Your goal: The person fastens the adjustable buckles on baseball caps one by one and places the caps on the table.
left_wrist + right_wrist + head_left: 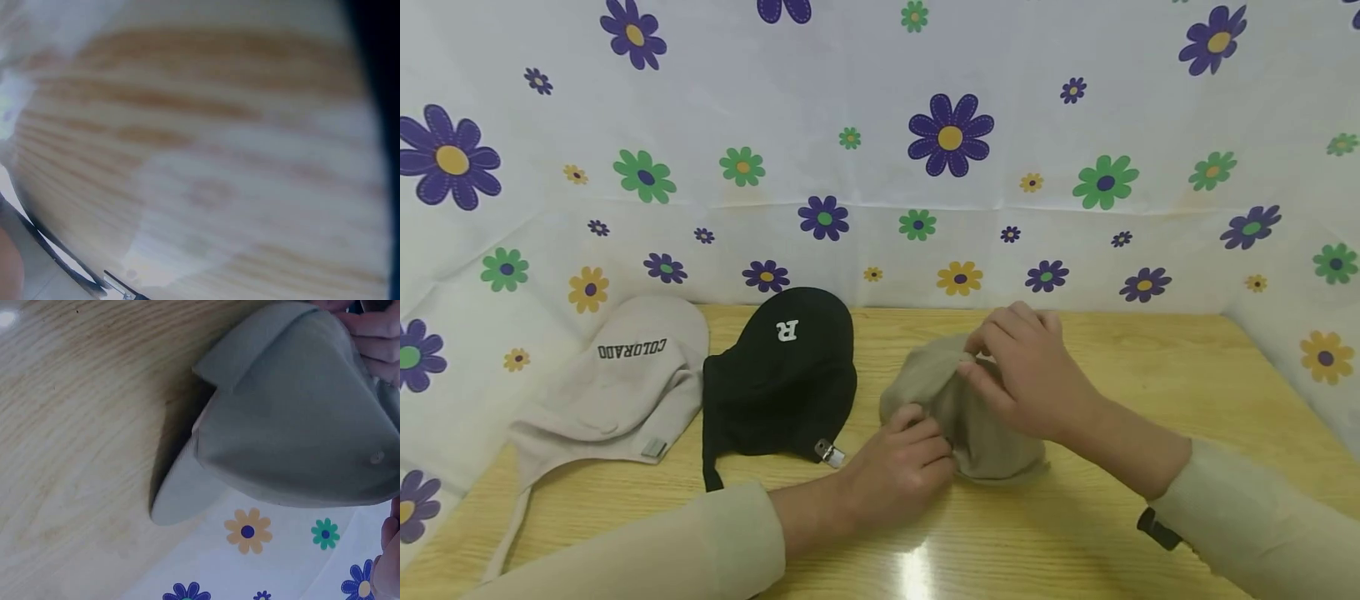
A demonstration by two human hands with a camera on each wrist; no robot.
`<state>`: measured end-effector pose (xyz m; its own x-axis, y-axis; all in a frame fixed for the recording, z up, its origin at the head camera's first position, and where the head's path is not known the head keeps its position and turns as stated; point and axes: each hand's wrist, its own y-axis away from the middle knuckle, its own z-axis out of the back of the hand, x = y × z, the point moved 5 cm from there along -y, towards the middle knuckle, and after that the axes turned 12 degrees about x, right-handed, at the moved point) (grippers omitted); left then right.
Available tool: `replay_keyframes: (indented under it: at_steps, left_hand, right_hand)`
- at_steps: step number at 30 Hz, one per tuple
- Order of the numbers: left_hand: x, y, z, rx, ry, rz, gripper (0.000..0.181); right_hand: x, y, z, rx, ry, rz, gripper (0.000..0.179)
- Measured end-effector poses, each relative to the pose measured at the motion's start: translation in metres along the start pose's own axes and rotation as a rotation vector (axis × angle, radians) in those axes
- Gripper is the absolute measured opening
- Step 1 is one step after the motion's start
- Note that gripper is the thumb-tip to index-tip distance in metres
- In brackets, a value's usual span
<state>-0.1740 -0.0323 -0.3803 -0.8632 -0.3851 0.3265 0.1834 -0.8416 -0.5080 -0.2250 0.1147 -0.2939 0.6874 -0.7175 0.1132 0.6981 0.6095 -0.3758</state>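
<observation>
Baseball cap (988, 437) in khaki sits right of the head frame's centre on the desk (1150, 358), pinched between the fingers of left hand (904, 468) and right hand (1028, 373). Likely light, soft, floppy; the brim (187, 487) should grip best.

wood-grain table (1180, 358) | on it: pale cap (625, 383) | black cap (782, 383) | khaki cap (992, 433)

Khaki cap (1000, 437): matt cloth, wrinkled. Pale cap (625, 383) and black cap (782, 379): matt cloth; the latter's clasp (830, 452) appears to be shiny metal. Table (1150, 375) shows smooth, glossy wood grain. Backdrop (850, 75) is creased sheeting.
</observation>
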Motion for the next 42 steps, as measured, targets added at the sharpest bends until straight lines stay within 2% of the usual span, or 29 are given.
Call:
replay_keyframes:
  at_steps: [3, 7, 13, 18, 23, 32, 42]
  left_hand:
    - [-0.001, -0.001, 0.001, -0.002, 0.000, -0.001, 0.027]
    - [-0.003, -0.002, 0.001, 0.016, -0.012, 0.005, 0.027]
    - [-0.004, -0.003, 0.003, 0.031, -0.011, -0.010, 0.021]
    - [-0.003, -0.003, 0.004, 0.012, 0.024, -0.031, 0.014]
    - [-0.003, -0.002, 0.003, 0.012, 0.047, -0.030, 0.017]
    - [-0.002, 0.000, 0.000, 0.085, 0.047, 0.004, 0.021]
    - [-0.002, -0.001, -0.001, 0.089, 0.086, 0.022, 0.017]
  right_hand:
    - [-0.009, -0.001, 0.006, 0.055, -0.042, -0.074, 0.014]
    - [-0.020, 0.001, 0.014, 0.070, -0.075, -0.145, 0.011]
    - [-0.023, 0.005, 0.018, 0.058, -0.071, -0.130, 0.012]
    - [-0.021, 0.005, 0.017, 0.053, -0.043, -0.100, 0.012]
    - [-0.025, 0.008, 0.018, 0.050, -0.024, -0.096, 0.011]
    - [-0.048, 0.017, 0.022, 0.029, 0.014, -0.150, 0.013]
    - [-0.085, 0.042, 0.035, 0.025, -0.010, -0.213, 0.007]
